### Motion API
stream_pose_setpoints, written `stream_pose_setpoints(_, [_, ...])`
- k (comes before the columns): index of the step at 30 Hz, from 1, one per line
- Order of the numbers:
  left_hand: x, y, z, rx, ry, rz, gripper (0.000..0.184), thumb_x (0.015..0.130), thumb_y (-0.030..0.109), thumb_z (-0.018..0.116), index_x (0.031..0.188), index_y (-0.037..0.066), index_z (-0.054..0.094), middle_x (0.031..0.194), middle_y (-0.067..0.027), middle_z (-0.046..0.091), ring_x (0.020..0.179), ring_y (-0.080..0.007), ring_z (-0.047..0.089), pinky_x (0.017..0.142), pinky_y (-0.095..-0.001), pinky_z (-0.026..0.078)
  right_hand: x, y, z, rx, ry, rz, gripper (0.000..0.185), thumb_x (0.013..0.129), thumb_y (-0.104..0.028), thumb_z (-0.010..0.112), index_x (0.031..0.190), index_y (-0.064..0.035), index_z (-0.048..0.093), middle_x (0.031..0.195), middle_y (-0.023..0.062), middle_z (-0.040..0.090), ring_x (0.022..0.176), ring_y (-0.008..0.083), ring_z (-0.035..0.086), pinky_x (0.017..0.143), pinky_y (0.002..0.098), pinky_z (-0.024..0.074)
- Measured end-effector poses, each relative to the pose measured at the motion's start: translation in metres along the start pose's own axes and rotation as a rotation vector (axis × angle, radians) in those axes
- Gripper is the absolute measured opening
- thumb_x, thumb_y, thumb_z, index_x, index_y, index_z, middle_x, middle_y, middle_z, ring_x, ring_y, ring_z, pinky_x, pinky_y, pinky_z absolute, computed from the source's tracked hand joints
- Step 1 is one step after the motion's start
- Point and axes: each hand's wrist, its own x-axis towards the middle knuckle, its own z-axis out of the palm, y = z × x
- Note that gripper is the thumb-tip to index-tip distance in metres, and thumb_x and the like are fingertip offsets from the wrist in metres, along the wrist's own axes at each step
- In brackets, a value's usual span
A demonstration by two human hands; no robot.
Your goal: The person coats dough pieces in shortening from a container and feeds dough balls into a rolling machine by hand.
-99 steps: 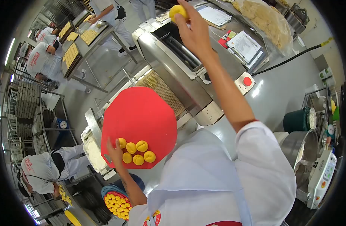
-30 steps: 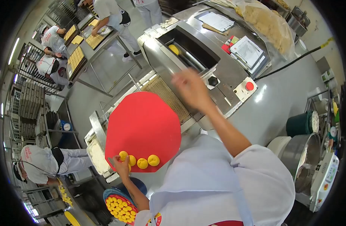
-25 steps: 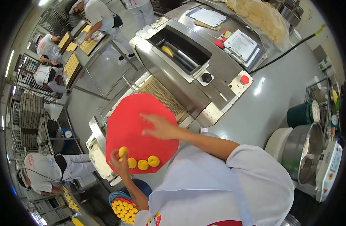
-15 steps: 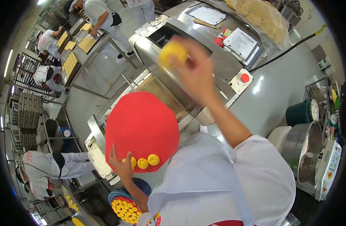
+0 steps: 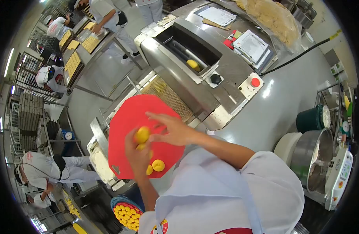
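My left hand is closed on a yellow dough ball above the red board. Another piece of yellow dough shows just below it, partly covered by the fingers. My right hand comes in from the right, fingers spread, with its fingertips close to the held ball. Two more dough balls, the clearer one a round dough ball, rest at the board's near edge. In the open hopper of the steel machine, one yellow dough piece lies against the roller.
A red emergency button sits on the machine's corner, with clipboards and bagged dough behind. A bucket of several dough balls stands at lower left. Co-workers work at a table of trays. A mixer bowl is at right.
My right hand has come back from above the machine to the board and let go of its dough ball, which now lies in the hopper. My left hand has lifted a ball from the row.
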Motion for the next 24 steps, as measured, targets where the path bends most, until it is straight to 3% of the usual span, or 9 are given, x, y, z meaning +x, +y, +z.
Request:
stream_pose_setpoints(3, [0.014, 0.074, 0.001, 0.281, 0.071, 0.462, 0.034, 0.086, 0.008, 0.072, 0.117, 0.0, 0.061, 0.116, -0.013, 0.063, 0.103, -0.0235, 0.063, 0.084, -0.0326, 0.053, 0.031, -0.035, -0.024, 0.217, 0.073, 0.092, 0.05, 0.091, -0.022, 0.072, 0.136, -0.0054, 0.058, 0.123, 0.0111, 0.064, 0.101, 0.0156, 0.063, 0.079, 0.0289, 0.0529])
stream_pose_setpoints(5, [0.015, 0.071, -0.004, 0.114, 0.171, 0.36, 0.027, 0.092, 0.011, 0.066, 0.117, 0.0, 0.062, 0.114, -0.0111, 0.063, 0.099, -0.0206, 0.063, 0.08, -0.0317, 0.053, 0.066, -0.056, -0.077, -0.171, 0.495, -0.237, 0.04, 0.092, -0.022, 0.071, 0.126, -0.0022, 0.064, 0.108, 0.0076, 0.069, 0.094, 0.014, 0.067, 0.082, 0.0301, 0.0555])
stream_pose_setpoints(8, [0.0, -0.009, -0.029, -0.69, 0.145, -0.285, 0.023, 0.097, 0.014, 0.059, 0.115, 0.001, 0.063, 0.106, -0.0082, 0.063, 0.095, -0.0174, 0.062, 0.077, -0.0319, 0.052, 0.132, -0.066, -0.154, -0.588, 0.968, -0.602, 0.036, 0.087, -0.02, 0.074, 0.119, -0.0043, 0.068, 0.105, 0.0139, 0.072, 0.1, 0.0237, 0.07, 0.084, 0.0321, 0.0549])
stream_pose_setpoints(10, [0.003, -0.071, -0.039, -1.202, -0.058, -0.376, 0.022, 0.099, 0.014, 0.055, 0.115, 0.0, 0.063, 0.1, -0.0065, 0.062, 0.092, -0.0158, 0.061, 0.077, -0.0322, 0.052, 0.165, -0.025, -0.181, -0.764, 0.812, -0.411, 0.045, 0.087, -0.034, 0.071, 0.121, -0.0051, 0.067, 0.115, 0.0163, 0.069, 0.102, 0.0336, 0.066, 0.09, 0.0407, 0.0518])
stream_pose_setpoints(12, [-0.001, -0.05, -0.017, -1.135, 0.021, -0.414, 0.033, 0.1, 0.014, 0.055, 0.13, 0.001, 0.055, 0.104, -0.0067, 0.058, 0.099, -0.0165, 0.06, 0.088, -0.0349, 0.052, 0.16, 0.017, -0.184, -1.051, 0.752, -0.363, 0.049, 0.088, -0.039, 0.069, 0.126, -0.0073, 0.065, 0.114, 0.018, 0.068, 0.104, 0.0346, 0.065, 0.09, 0.0422, 0.0508])
stream_pose_setpoints(15, [0.007, -0.017, 0.023, -0.944, -0.043, -0.218, 0.055, 0.1, 0.02, 0.056, 0.149, 0.006, 0.035, 0.127, -0.0116, 0.056, 0.116, -0.0206, 0.058, 0.098, -0.0372, 0.05, 0.092, -0.032, -0.119, -0.544, 0.342, 0.06, 0.055, 0.088, -0.038, 0.069, 0.134, -0.0094, 0.06, 0.108, 0.0199, 0.067, 0.097, 0.0342, 0.064, 0.088, 0.0412, 0.0497])
stream_pose_setpoints(18, [0.023, 0.047, 0.052, -0.976, -0.044, -0.145, 0.059, 0.099, 0.017, 0.056, 0.153, 0.008, 0.034, 0.136, -0.012, 0.049, 0.129, -0.0223, 0.047, 0.109, -0.0414, 0.04, 0.029, -0.037, -0.046, -0.068, -0.23, -0.06, 0.053, 0.086, -0.029, 0.073, 0.134, -0.0101, 0.06, 0.107, 0.017, 0.068, 0.093, 0.0265, 0.064, 0.086, 0.0361, 0.0505])
stream_pose_setpoints(21, [0.027, 0.031, 0.041, -1.275, -0.024, -0.071, 0.067, 0.099, 0.024, 0.058, 0.157, 0.011, 0.026, 0.153, -0.0157, 0.036, 0.142, -0.0277, 0.035, 0.117, -0.0446, 0.03, 0.041, -0.067, -0.077, -0.215, 0.02, 0.095, 0.055, 0.084, -0.023, 0.077, 0.134, -0.0112, 0.06, 0.115, 0.0113, 0.069, 0.098, 0.0142, 0.067, 0.082, 0.0302, 0.0544])
stream_pose_setpoints(24, [-0.003, -0.016, -0.01, 0.136, -0.001, -0.062, 0.077, 0.094, 0.034, 0.066, 0.157, 0.011, 0.026, 0.16, -0.0226, 0.021, 0.149, -0.0366, 0.022, 0.119, -0.0488, 0.023, 0.066, -0.078, -0.14, -0.241, 0.592, -0.191, 0.045, 0.087, -0.02, 0.076, 0.129, -0.0102, 0.065, 0.11, 0.0124, 0.071, 0.092, 0.0104, 0.068, 0.079, 0.0269, 0.0563])
